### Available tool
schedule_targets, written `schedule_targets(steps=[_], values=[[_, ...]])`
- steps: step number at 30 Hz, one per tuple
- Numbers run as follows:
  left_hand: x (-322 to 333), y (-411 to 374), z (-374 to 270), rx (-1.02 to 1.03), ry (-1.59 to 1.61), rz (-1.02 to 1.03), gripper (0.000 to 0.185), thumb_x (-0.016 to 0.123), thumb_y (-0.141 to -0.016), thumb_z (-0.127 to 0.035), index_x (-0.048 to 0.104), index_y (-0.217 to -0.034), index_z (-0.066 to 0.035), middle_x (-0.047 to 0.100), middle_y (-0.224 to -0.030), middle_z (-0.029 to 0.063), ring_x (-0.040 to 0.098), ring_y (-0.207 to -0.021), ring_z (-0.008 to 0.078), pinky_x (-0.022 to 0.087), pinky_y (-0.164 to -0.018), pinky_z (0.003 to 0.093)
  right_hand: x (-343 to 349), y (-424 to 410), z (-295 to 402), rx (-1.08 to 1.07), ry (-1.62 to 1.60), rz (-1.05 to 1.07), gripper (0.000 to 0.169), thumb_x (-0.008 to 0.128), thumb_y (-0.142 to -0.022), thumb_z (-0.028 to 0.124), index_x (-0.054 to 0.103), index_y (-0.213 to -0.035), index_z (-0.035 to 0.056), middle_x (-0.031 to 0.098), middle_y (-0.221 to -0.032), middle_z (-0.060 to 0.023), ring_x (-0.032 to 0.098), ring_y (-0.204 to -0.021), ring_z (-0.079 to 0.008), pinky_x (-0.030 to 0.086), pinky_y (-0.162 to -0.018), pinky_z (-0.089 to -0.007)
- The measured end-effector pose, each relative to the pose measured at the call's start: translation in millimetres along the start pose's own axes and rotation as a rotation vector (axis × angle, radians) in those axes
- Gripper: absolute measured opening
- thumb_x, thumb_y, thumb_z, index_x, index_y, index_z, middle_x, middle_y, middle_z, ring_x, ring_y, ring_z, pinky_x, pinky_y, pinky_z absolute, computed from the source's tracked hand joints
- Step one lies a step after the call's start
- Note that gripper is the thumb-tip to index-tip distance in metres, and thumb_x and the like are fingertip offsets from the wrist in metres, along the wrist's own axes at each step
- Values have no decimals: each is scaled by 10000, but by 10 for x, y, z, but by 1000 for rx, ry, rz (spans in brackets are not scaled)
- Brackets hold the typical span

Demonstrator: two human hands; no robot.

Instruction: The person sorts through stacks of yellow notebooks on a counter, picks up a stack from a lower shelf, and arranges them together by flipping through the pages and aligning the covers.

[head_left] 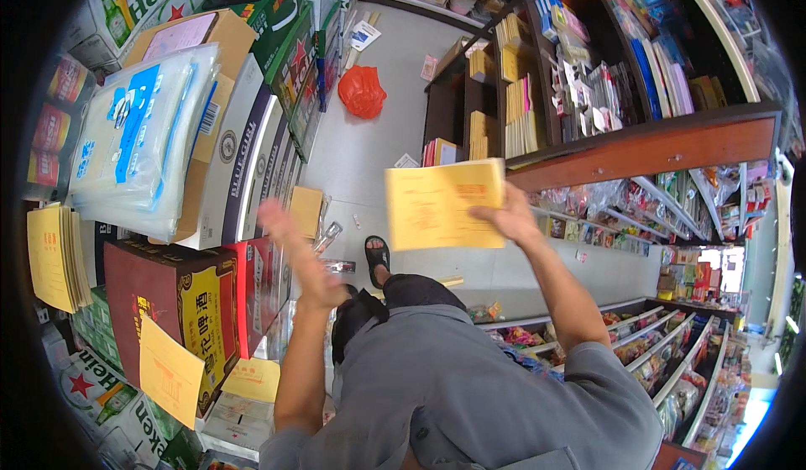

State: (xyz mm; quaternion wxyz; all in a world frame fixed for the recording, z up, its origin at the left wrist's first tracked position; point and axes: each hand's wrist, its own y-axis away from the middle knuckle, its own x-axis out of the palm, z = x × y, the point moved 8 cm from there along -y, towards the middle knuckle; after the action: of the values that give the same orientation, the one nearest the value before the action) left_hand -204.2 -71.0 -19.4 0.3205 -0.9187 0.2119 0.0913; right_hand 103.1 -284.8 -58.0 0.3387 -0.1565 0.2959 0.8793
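My right hand [504, 215] grips a yellow paper-covered exercise booklet [419, 208] by its right edge, thumb on the cover, in front of the dark shelf unit. My left hand [302, 252], blurred, is raised over the stacked cartons' edge with its fingers apart and nothing in it. A stack of yellow booklets [53, 256] stands at the far left. One yellow booklet [170, 372] lies on the brown beer carton [151, 287], and another yellow booklet [252, 380] rests on a white carton below it.
Clear plastic packs [138, 136] lie on stacked beer cartons [233, 167] at the left. A dark wooden shelf [548, 123] holds booklets and stationery at the upper right. A red plastic bag [362, 92] and a small cardboard box [306, 212] are near the aisle. Racks of packaged goods [648, 356] stand lower right.
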Motion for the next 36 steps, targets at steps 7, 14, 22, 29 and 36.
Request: schedule_targets(steps=[7, 14, 22, 29, 36], values=[[380, 310, -118, -19, -121, -45, 1084, 227, -896, -791, 36, -1543, 57, 18, -1622, 258, -30, -1505, 391, -56, -1188, 538, 334, 355, 224, -87, 329, -118, 632, 828, -683, 248, 597, -1222, 12, 698, -1104, -205, 661, -1069, -343, 503, -951, -428], [-69, 220, -203, 66, -228, -18, 1090, 227, -893, -795, 64, -1542, 66, -3, -1607, 304, -60, -1489, 465, -95, -1152, 607, -537, 161, -59, -62, 349, -205, 445, 811, -726, 146, 635, -1110, 8, 737, -978, -158, 728, -891, -258, 580, -802, -377], [797, 375, 53, -67, -120, 185, 1081, 249, -899, -787, 92, -1533, 75, 16, -1596, 326, -38, -1480, 496, -54, -1155, 614, 610, 627, 681, -374, 225, 45, 488, 821, -723, 127, 611, -1144, -6, 721, -996, -159, 709, -901, -248, 564, -823, -355], [-88, 401, 39, -153, -220, 19, 1179, 625, -815, -673, 66, -1536, 74, 69, -1598, 315, 56, -1492, 441, 31, -1183, 533, 206, 452, 783, -286, 165, 38, 493, 818, -728, 70, 612, -1169, -9, 723, -1057, -124, 687, -962, -185, 535, -866, -333], [7, 706, 111, -702, 766, 50, 1036, 874, -700, -193, 250, -1479, 85, 458, -1428, 183, 460, -1310, 245, 376, -1084, 385, 774, 954, 1450, -606, 104, 394, 564, 850, -679, 124, 615, -1170, -23, 726, -1020, -126, 699, -934, -185, 529, -856, -311]])
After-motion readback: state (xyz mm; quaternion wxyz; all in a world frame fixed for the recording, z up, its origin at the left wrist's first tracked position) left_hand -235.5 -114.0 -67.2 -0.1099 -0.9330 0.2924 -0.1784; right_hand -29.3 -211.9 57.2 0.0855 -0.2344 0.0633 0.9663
